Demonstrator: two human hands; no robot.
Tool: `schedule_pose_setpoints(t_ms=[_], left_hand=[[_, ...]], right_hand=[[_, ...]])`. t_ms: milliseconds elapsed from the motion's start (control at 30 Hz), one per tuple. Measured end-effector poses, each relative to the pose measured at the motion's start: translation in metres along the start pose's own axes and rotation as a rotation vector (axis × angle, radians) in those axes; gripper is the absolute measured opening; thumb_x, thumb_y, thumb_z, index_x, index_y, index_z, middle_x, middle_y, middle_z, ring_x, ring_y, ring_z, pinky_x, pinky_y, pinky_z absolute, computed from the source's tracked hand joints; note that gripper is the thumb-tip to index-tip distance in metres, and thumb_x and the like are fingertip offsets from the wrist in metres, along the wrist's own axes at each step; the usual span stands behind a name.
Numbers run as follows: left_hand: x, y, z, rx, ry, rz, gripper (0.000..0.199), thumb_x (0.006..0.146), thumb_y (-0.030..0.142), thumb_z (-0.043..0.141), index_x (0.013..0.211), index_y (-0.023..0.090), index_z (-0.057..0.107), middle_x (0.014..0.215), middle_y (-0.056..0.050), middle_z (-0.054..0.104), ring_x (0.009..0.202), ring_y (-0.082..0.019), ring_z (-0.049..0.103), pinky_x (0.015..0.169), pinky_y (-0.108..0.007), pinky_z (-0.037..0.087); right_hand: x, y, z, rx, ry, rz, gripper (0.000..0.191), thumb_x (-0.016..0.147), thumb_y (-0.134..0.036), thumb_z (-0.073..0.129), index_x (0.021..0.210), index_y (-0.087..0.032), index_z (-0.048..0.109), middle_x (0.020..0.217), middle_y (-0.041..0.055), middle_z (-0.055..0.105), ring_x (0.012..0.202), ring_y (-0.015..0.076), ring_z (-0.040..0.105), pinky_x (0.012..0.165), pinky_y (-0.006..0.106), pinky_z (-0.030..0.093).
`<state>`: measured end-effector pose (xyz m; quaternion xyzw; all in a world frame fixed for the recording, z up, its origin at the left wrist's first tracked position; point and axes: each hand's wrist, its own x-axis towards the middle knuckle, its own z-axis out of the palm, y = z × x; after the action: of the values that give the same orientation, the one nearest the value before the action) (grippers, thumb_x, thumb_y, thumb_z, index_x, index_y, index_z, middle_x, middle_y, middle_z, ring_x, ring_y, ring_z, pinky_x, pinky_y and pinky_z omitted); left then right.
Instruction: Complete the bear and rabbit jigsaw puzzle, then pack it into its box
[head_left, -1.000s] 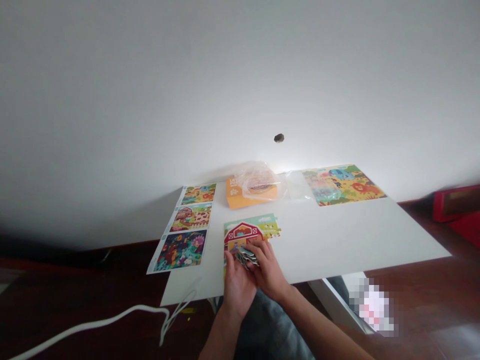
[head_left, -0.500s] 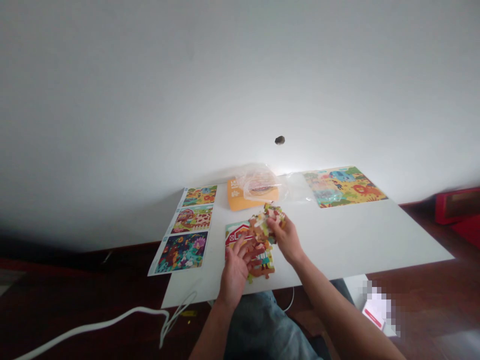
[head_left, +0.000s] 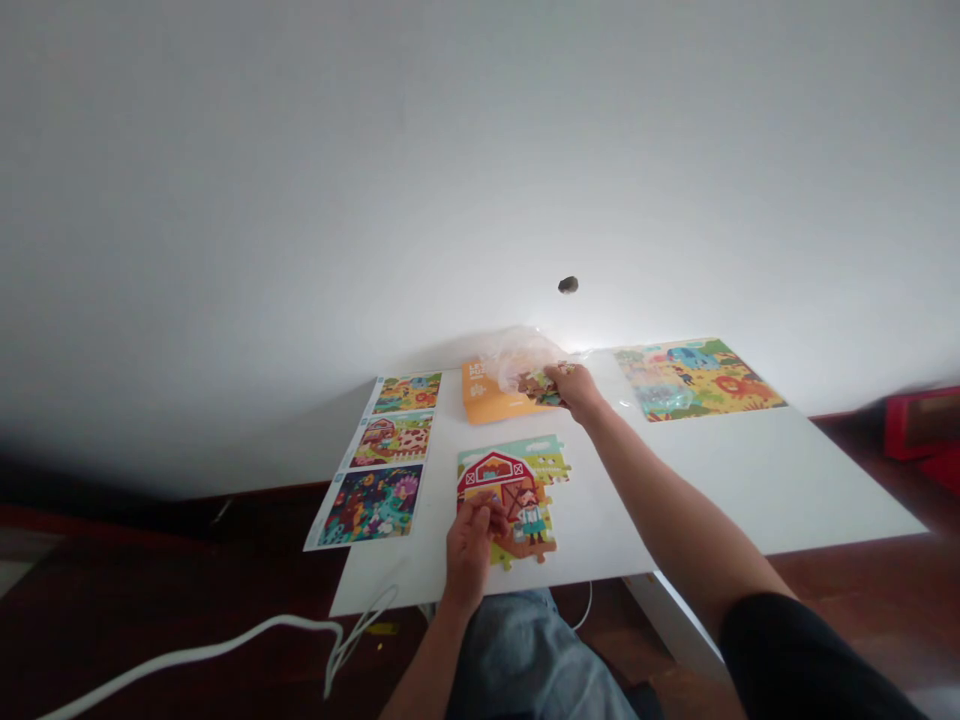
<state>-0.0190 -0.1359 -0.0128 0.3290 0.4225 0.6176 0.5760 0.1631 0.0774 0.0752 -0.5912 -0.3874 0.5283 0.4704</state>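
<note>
A partly joined farm puzzle with a red barn [head_left: 491, 468] and a figure lies near the table's front edge. Over its lower left part is my left hand [head_left: 474, 535], fingers curled together around something small, probably a puzzle piece. My right hand [head_left: 576, 388] is closed on a bunch of loose puzzle pieces [head_left: 541, 386], held at the clear plastic bag [head_left: 517, 348] near the wall. An orange card [head_left: 480, 402] lies partly under the bag.
At the left is a sheet with three printed pictures [head_left: 390, 440], overhanging the white table [head_left: 622, 520]. A jungle-animal puzzle [head_left: 720, 380] lies at the back right. A white cable [head_left: 247, 632] hangs at the lower left.
My right hand has moved forward with the bunch of pieces, from over the farm puzzle to the plastic bag. My left hand's fingers, spread before, have curled together.
</note>
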Motion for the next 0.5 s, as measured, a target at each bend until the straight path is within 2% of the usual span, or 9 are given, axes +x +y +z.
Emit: schedule_pose_setpoints(t_ms=[133, 267, 400, 500], left_hand=[[0.000, -0.004, -0.002, 0.022, 0.008, 0.021, 0.023, 0.084, 0.032, 0.060, 0.101, 0.017, 0.060, 0.081, -0.002, 0.064, 0.061, -0.010, 0.058, 0.061, -0.024, 0.044], [0.000, -0.004, -0.001, 0.054, 0.024, 0.037, 0.022, 0.082, 0.033, 0.062, 0.097, 0.016, 0.062, 0.080, -0.002, 0.065, 0.059, -0.010, 0.057, 0.059, -0.024, 0.044], [0.000, -0.001, 0.001, 0.102, 0.023, 0.051, 0.024, 0.079, 0.032, 0.066, 0.095, 0.016, 0.063, 0.081, -0.004, 0.066, 0.060, -0.011, 0.057, 0.059, -0.025, 0.044], [-0.001, -0.001, 0.002, 0.129, 0.058, 0.043, 0.025, 0.076, 0.034, 0.068, 0.093, 0.015, 0.064, 0.079, -0.004, 0.066, 0.059, -0.012, 0.057, 0.059, -0.025, 0.044]], right_hand=[[0.023, 0.000, 0.025, 0.071, 0.049, 0.071, 0.010, 0.083, -0.021, 0.057, 0.084, -0.010, 0.055, 0.053, -0.0016, 0.056, 0.043, 0.0095, 0.054, 0.050, 0.025, 0.053], [0.040, -0.006, 0.047, 0.096, 0.065, 0.057, 0.007, 0.088, -0.018, 0.051, 0.091, -0.013, 0.054, 0.052, -0.0047, 0.053, 0.044, 0.0079, 0.054, 0.054, 0.025, 0.055], [0.049, -0.014, 0.063, 0.053, -0.011, 0.011, 0.018, 0.088, -0.031, 0.056, 0.086, -0.013, 0.056, 0.053, -0.0034, 0.055, 0.049, 0.0092, 0.056, 0.056, 0.027, 0.055], [0.047, -0.017, 0.065, -0.032, -0.071, -0.046, 0.018, 0.083, -0.030, 0.062, 0.078, -0.012, 0.058, 0.056, 0.0003, 0.059, 0.056, 0.0123, 0.060, 0.061, 0.029, 0.055]])
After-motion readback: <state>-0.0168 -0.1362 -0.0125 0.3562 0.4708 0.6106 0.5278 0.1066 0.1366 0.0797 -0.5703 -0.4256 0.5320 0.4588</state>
